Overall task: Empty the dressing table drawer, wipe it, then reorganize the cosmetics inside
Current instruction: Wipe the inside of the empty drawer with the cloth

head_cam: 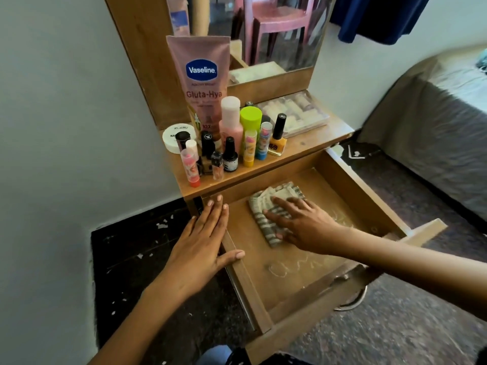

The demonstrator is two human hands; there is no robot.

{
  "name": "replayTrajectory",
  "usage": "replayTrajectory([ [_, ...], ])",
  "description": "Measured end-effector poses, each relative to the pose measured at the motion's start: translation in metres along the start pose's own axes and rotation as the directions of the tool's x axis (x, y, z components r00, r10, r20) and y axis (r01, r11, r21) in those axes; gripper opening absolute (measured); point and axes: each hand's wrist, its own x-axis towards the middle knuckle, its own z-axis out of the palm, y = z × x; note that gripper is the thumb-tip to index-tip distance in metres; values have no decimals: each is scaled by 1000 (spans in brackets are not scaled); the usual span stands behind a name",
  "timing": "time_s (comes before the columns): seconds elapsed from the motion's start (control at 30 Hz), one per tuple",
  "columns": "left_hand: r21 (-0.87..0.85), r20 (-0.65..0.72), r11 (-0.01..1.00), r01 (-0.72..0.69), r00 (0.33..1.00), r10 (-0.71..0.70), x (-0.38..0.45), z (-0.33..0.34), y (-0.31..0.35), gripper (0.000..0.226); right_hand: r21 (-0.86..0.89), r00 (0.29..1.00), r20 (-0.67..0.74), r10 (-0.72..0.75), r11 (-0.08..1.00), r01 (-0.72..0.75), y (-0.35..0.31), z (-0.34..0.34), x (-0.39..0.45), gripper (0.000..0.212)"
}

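The wooden drawer (pixel 253 293) is pulled out, with only a folded striped cloth (pixel 266 204) inside. My right hand (pixel 300 222) presses flat on the cloth with straight fingers. Wet streaks show on the drawer bottom. My left hand (pixel 203 241) rests flat on the drawer's left wall, thumb hooked over its rim. On the dressing table top (pixel 303 148) stand the cosmetics: a pink Vaseline tube (pixel 200 83), a pink bottle (pixel 230 122), a green-capped bottle (pixel 250 119), an orange nail polish (pixel 278 138), several lip balms and small black-capped bottles, a white jar (pixel 171 138) and a clear palette case (pixel 297 111).
A mirror (pixel 263 30) rises behind the table top. A bed with a grey cover (pixel 427 133) stands at the right. The white wall (pixel 66 114) is close on the left, dark floor below. A metal handle (pixel 353 293) hangs on the drawer front.
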Motion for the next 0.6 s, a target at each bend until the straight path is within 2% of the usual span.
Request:
replayTrajectory([
  [0.1, -4, 14, 1000, 0, 1000, 1, 1, -1, 0, 92, 60, 998, 20, 66, 996, -68, 4, -3, 3, 59],
  [0.27, 18, 1, 1000, 15, 1000, -15, 1, -2, 2, 97, 174, 999, 11, -36, 984, 34, -50, -4, 19, 59],
  [0.37, 45, -6, 998, 50, 999, -50, 1, -4, 4, 99, 149, 998, 9, -68, 987, 66, -73, -8, 31, 62],
  [0.5, 21, -11, 997, 73, 997, -72, -1, -4, 6, 104, 48, 986, -81, -144, 988, 149, -56, -5, 30, 59],
  [0.6, 26, -15, 997, 75, 997, -74, -3, -3, 7, 105, 11, 994, -68, -85, 996, 85, -25, -4, 21, 63],
])
